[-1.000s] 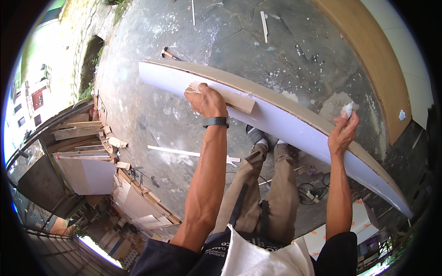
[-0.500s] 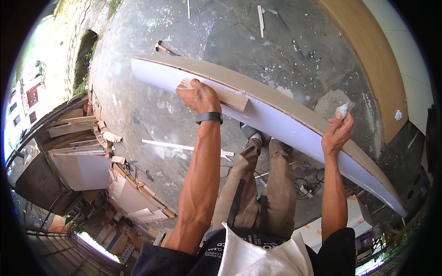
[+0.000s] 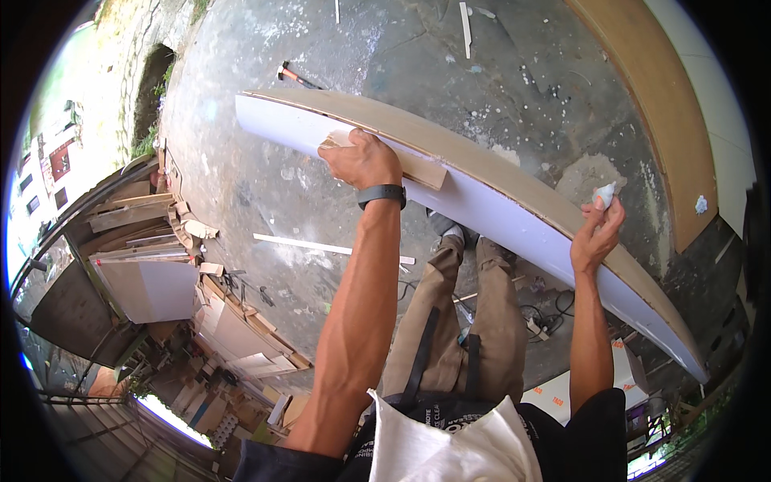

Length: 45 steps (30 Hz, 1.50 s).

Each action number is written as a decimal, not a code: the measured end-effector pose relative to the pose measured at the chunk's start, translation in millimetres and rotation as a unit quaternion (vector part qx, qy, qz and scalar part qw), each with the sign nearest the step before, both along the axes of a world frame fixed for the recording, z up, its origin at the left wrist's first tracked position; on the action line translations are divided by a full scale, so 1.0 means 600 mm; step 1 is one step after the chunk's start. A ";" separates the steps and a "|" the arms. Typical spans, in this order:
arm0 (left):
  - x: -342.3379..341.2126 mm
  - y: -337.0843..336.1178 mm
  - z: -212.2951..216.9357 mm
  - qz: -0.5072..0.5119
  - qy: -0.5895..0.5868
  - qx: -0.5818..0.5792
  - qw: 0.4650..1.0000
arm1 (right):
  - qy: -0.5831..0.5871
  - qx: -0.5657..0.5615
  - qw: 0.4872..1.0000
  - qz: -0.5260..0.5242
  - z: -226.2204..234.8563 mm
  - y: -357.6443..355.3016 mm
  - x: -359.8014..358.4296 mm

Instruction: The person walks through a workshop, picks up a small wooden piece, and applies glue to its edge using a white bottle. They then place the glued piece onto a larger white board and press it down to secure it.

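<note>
A long curved panel [image 3: 498, 201] lies slantwise across the view, its side pale white and its top brown board. My left hand [image 3: 365, 161], a dark band on its wrist, is closed around a flat wooden strip [image 3: 424, 171]. The strip lies against the white side near the panel's far left end, just below the edge. Between thumb and fingertips, my right hand [image 3: 596, 237] pinches a small white wad [image 3: 604, 194], possibly cloth or paper. That hand is over the panel's right part, with the wad just beyond the top edge.
A hammer [image 3: 297, 77] lies on the concrete floor behind the panel. White strips [image 3: 321, 246] lie about, and cables [image 3: 550, 317] coil near my feet. Stacked boards and offcuts [image 3: 144, 277] stand at the left; a large brown board [image 3: 666, 120] is at the far right.
The view has shifted slightly, carrying the whole scene a little to the right. My left hand has slid slightly right along the panel with the wooden strip. The right hand keeps its pinch.
</note>
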State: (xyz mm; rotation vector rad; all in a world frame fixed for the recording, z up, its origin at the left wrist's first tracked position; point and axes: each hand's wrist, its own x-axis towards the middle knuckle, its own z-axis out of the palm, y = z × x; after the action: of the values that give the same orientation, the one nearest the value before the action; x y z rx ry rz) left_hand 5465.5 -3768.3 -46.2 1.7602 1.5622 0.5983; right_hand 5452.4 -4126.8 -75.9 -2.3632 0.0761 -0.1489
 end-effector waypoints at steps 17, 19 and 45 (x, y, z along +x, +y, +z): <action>0.022 -0.003 0.027 0.026 0.057 -0.027 0.998 | 0.262 0.408 0.840 0.244 0.041 0.224 0.136; 0.021 -0.005 0.021 0.027 0.055 -0.025 0.998 | 0.296 0.428 0.810 0.268 0.028 0.243 0.143; 0.026 -0.005 0.031 0.038 0.049 -0.026 0.998 | 0.341 0.294 0.737 0.504 -0.028 0.353 0.181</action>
State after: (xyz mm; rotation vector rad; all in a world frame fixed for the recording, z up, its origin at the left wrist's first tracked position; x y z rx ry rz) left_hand 5480.9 -3771.1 -27.5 1.7198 1.7030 0.5100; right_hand 5560.7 -3915.0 -92.9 -1.4217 -0.6995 1.1050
